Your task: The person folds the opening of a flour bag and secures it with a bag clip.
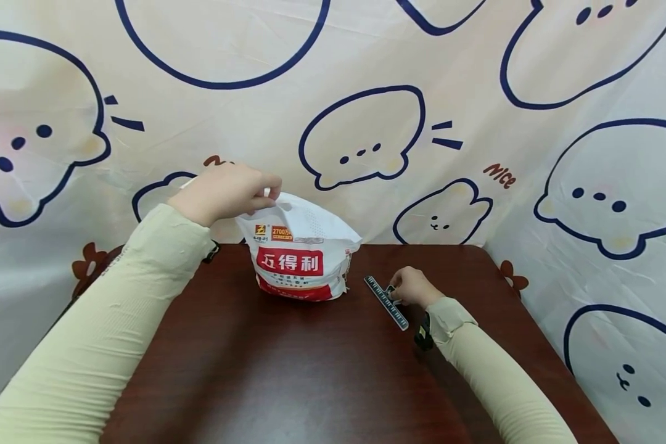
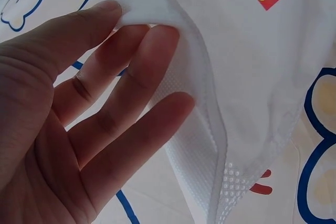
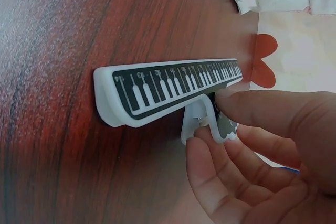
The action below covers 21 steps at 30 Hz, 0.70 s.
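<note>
A white bag [image 1: 288, 246] with red panels and printed characters stands on the table. My left hand [image 1: 230, 191] pinches its top edge at the left corner. In the left wrist view, thumb and fingertips hold the folded white rim [image 2: 152, 11], while one finger is apart from it. To the right of the bag, my right hand [image 1: 413, 287] pinches a long bag clip [image 3: 173, 90] by its handle. That clip is white with a black piano-key pattern along its bar. It lies at or just above the table top; which one I cannot tell.
The dark brown wooden table [image 1: 311, 370] reaches back to a cloth backdrop [image 1: 361, 49] printed with blue-outlined cartoon figures. More of this cloth hangs along the right side. A dark band [image 1: 423, 333] sits on the right wrist.
</note>
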Available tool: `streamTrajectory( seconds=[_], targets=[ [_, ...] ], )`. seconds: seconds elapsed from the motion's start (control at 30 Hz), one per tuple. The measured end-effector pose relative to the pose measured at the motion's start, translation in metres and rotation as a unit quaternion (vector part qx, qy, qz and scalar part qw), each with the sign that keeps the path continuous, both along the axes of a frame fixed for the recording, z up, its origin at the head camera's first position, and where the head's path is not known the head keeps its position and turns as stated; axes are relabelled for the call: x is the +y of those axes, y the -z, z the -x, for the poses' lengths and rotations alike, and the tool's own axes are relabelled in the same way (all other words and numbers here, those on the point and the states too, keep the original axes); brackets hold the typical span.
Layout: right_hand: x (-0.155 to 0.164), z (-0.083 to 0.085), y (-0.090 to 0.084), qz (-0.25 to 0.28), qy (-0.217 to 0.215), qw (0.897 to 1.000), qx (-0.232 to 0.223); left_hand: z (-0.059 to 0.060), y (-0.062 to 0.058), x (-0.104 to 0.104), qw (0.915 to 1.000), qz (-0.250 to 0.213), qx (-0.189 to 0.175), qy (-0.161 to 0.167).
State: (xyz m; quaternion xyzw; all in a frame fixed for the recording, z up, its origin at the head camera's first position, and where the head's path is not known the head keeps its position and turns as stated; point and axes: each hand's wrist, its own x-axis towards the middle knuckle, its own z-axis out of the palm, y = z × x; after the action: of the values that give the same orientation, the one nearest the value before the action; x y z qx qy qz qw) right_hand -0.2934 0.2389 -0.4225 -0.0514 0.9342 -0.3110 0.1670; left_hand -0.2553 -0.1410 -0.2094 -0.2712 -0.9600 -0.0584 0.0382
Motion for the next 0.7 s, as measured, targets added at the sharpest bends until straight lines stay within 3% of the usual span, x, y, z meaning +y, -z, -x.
streamTrajectory(
  seconds=[0.7],
  targets=[
    [-0.0029, -0.0065, -0.0061, -0.029, -0.011, 0.998, 0.062, -0.0003, 0.0019, 0.0005, 0.9999, -0.006, 0.008, -0.001]
  ],
)
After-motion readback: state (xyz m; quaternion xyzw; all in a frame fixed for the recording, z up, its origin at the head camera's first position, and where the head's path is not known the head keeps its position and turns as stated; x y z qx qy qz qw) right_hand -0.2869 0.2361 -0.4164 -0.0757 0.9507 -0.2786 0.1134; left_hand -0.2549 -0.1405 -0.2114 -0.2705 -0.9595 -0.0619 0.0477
